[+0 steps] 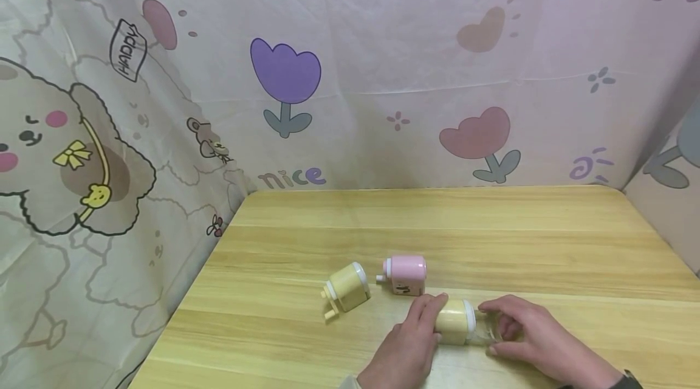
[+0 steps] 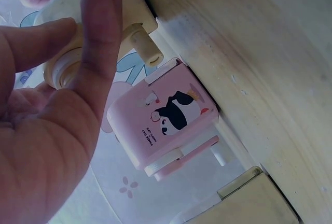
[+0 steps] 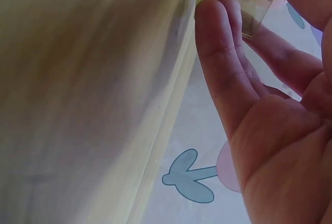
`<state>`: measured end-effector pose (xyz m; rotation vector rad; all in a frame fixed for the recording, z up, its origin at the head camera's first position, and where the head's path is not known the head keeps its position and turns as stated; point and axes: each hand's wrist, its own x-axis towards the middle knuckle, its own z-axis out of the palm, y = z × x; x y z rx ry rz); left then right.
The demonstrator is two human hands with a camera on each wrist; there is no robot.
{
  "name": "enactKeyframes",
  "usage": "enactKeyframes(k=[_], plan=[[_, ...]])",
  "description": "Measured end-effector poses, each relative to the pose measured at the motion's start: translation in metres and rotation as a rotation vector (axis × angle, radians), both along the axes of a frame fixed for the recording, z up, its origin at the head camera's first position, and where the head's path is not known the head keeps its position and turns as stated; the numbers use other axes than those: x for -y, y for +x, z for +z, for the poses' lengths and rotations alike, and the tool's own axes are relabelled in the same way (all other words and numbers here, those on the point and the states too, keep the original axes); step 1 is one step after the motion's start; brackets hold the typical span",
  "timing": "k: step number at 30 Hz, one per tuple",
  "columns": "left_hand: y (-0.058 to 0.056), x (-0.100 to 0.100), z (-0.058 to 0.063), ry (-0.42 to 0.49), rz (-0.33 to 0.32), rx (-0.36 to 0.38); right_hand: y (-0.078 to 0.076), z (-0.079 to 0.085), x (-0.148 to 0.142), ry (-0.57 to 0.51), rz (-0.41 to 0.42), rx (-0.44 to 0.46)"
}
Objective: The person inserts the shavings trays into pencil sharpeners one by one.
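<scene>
A yellow crank pencil sharpener with a white rim lies on the table near the front. My left hand holds it around its left end, and its crank knob pokes out beside the fingers in the left wrist view. At its right end is a clear plastic shavings container, largely outside the sharpener's body. My right hand pinches that container between thumb and fingers. Seen from the right wrist, the container shows its transparent walls by the fingertips, partly covered by the hand.
Just behind my left hand stands a pink pencil sharpener with a panda print. Further left is another yellow pencil sharpener, its crank pointing toward the front left. The wood-grain table ends at a printed cloth.
</scene>
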<state>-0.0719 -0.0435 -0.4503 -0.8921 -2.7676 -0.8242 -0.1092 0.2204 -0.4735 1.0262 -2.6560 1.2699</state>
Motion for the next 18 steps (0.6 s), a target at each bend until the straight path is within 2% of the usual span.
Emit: enactKeyframes(k=[6, 18], plan=[[0.0, 0.0, 0.0, -0.001, 0.0, -0.004, 0.001, 0.0, 0.006, -0.011, 0.005, -0.037], [0.001, 0.001, 0.001, 0.0, -0.005, 0.03, 0.002, 0.002, 0.013, 0.001, 0.01, -0.015]])
